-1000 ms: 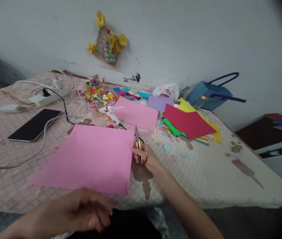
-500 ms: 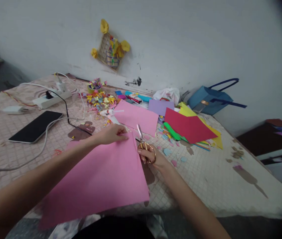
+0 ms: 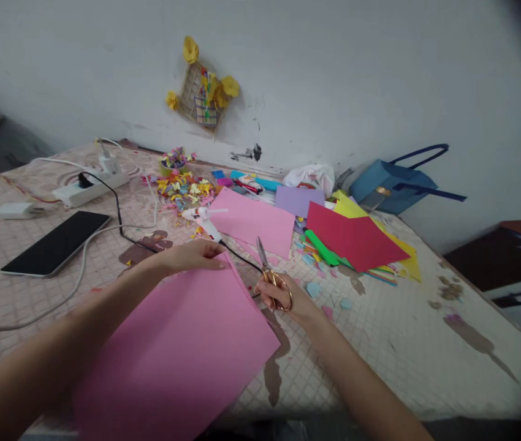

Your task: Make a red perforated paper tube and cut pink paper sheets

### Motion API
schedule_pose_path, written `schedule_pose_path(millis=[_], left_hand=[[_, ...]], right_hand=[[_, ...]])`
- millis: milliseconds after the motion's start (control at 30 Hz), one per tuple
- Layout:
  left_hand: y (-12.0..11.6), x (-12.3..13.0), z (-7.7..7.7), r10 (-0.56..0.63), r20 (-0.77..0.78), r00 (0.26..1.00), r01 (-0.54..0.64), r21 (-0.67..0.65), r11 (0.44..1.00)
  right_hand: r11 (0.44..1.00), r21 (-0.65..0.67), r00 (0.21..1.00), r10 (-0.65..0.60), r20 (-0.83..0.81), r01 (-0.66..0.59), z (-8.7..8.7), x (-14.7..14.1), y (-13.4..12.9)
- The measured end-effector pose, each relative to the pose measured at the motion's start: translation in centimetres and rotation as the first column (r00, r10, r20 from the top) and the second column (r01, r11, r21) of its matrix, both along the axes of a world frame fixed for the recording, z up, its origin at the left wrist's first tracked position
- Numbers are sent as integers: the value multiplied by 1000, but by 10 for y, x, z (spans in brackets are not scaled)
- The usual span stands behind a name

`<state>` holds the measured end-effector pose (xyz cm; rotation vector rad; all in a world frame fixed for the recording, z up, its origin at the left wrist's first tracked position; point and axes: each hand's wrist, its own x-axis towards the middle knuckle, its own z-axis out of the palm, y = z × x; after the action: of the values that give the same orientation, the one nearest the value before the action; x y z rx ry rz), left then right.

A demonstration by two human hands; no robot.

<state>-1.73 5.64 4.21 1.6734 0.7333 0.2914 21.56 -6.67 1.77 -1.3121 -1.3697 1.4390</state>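
My left hand (image 3: 196, 256) pinches the top edge of a large pink sheet of paper (image 3: 182, 349), which hangs toward me over the table's front edge. A narrow fold or strip shows along the sheet's right side. In my right hand (image 3: 283, 294) are gold-handled scissors (image 3: 267, 269), blades pointing up and apart from the sheet. Just beyond my left hand lies a white glue gun (image 3: 203, 219), its black cord passing behind the sheet and scissors. Farther back rests a smaller pink sheet (image 3: 255, 217).
Red paper (image 3: 355, 236), yellow paper (image 3: 410, 263) and purple paper (image 3: 300, 201) lie at the right, near a blue bag (image 3: 391, 187). On the left are a black tablet-like device (image 3: 56, 244), a power strip (image 3: 90, 188) and cables. Colourful paper scraps (image 3: 187, 188) are heaped at the back.
My left hand and the large pink sheet have shifted left and down, the sheet turning. The scissors have moved slightly right and down, farther from the sheet. The view has shifted slightly.
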Motion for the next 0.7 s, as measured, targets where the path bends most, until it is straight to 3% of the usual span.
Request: schedule_pose_path(millis=[167, 300, 333, 400, 467, 500, 533, 600, 700], left_hand=[[4, 0, -10, 35, 3, 999, -35, -16, 999], [1, -13, -15, 88, 48, 995, -84, -88, 993], [0, -15, -16, 102, 63, 993, -94, -107, 990], [-1, -18, -16, 124, 90, 988, -111, -140, 984], [-2, -19, -15, 138, 110, 984, -119, -167, 979], [-3, -18, -15, 144, 118, 983, -122, -178, 977], [-3, -18, -14, 149, 124, 981, -124, -188, 974], [-4, -17, -13, 158, 135, 978, -128, -207, 970], [-4, -17, -12, 170, 156, 973, -131, -233, 963]], right_hand=[[995, 97, 990, -38, 135, 25, -1, 8, 2], [988, 156, 956, -58, 287, 13, 5, 24, -18], [982, 189, 932, -80, 352, 13, 7, 27, -25], [954, 294, 785, -133, 605, -64, 13, 31, -39], [933, 332, 671, -159, 724, -138, 20, 33, -51], [930, 334, 652, -157, 741, -156, 24, 33, -57], [932, 327, 663, -146, 735, -157, 27, 32, -62], [955, 273, 768, -87, 634, -118, 33, 32, -71], [988, 125, 961, 55, 270, -91, 34, 34, -82]])
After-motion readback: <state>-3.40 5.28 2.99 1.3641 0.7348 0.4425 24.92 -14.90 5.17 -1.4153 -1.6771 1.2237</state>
